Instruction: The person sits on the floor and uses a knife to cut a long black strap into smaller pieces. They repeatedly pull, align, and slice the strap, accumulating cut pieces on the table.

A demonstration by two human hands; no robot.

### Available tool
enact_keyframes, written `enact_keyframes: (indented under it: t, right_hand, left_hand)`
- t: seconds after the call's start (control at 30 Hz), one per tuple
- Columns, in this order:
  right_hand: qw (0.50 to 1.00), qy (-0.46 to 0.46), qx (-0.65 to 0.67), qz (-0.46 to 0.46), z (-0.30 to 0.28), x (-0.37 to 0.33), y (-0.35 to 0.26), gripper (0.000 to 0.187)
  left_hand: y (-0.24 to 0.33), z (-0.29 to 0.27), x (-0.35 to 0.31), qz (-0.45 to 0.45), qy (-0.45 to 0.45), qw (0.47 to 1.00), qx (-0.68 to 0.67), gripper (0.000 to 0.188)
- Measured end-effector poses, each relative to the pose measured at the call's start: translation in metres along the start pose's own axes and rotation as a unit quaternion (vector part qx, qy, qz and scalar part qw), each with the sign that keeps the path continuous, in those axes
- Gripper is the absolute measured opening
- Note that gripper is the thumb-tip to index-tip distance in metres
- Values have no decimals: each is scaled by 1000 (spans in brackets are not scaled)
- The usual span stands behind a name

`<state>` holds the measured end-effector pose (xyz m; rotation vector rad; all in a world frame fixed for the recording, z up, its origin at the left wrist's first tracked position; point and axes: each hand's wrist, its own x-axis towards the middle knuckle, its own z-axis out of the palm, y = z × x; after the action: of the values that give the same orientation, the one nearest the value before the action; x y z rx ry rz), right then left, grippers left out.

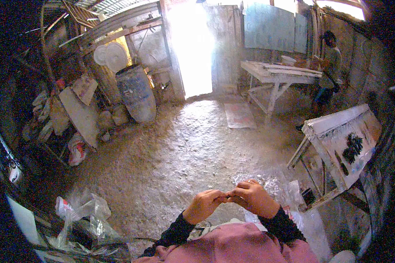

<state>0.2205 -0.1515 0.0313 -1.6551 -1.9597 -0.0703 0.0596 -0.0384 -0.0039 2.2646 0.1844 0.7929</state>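
Both of my hands meet in front of my body, fingertips close together. My left hand [205, 204] has its fingers pinched, pointing to the right. From the other side my right hand [253, 198] comes in with curled fingers, its tips touching or nearly touching those of the left. Whatever lies between the fingertips, if anything, is too small and dark to make out. Dark sleeves cover my forearms, and the pink cloth of my top [232, 243] is just below them. White scraps [267, 186] lie on the ground beyond my right hand.
Clear plastic bags [90, 215] lie at lower left. A slanted wooden stand [338, 144] is to the right. Farther back are a blue drum [136, 94], leaning boards [77, 111], a white worktable [274, 72] with a person [331, 63] beside it, and a bright doorway [192, 48].
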Motion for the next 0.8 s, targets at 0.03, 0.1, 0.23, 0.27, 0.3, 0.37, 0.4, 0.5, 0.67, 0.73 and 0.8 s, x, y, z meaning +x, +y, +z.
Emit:
enact_keyframes:
  t: [0.03, 0.1, 0.23, 0.27, 0.3, 0.37, 0.4, 0.5, 0.67, 0.73, 0.8]
  right_hand:
    - [1000, -14, -6, 0, -3, 1, 0, 15]
    - [998, -57, -12, 1, -10, 3, -1, 14]
    - [975, -74, 200, 55, -30, 5, 7, 13]
    - [962, -100, 238, 83, -44, -1, 16, 19]
    - [913, -34, 378, 148, -49, -5, 23, 17]
    - [841, 91, 493, 203, -62, -16, 40, 16]
    - [836, 142, 485, 214, -69, -22, 49, 16]
    - [653, 211, 713, 142, -88, -38, 75, 19]
    - [509, 238, 827, 7, -111, -63, 110, 22]
    - [489, 276, 827, 18, -118, -78, 118, 24]
    - [524, 274, 807, -12, -123, -88, 127, 27]
  left_hand:
    - [0, 0, 0, -54, -16, 998, -35, 19]
    - [0, -1, 1, -150, -39, 982, -110, 25]
    - [-8, -12, 6, -114, -76, 983, -125, 30]
    - [-14, -17, 8, -108, -71, 985, -115, 29]
    - [-20, -23, 9, -87, -61, 991, -85, 29]
    - [-34, -37, 8, -102, -29, 988, -113, 31]
    - [-41, -44, 7, -150, -28, 982, -115, 31]
    - [-57, -64, -5, -255, -20, 948, -191, 29]
    - [-89, -92, -24, -306, -5, 929, -209, 24]
    - [-104, -95, -31, -284, -23, 953, -102, 22]
    - [-118, -94, -34, -297, -25, 916, -267, 17]
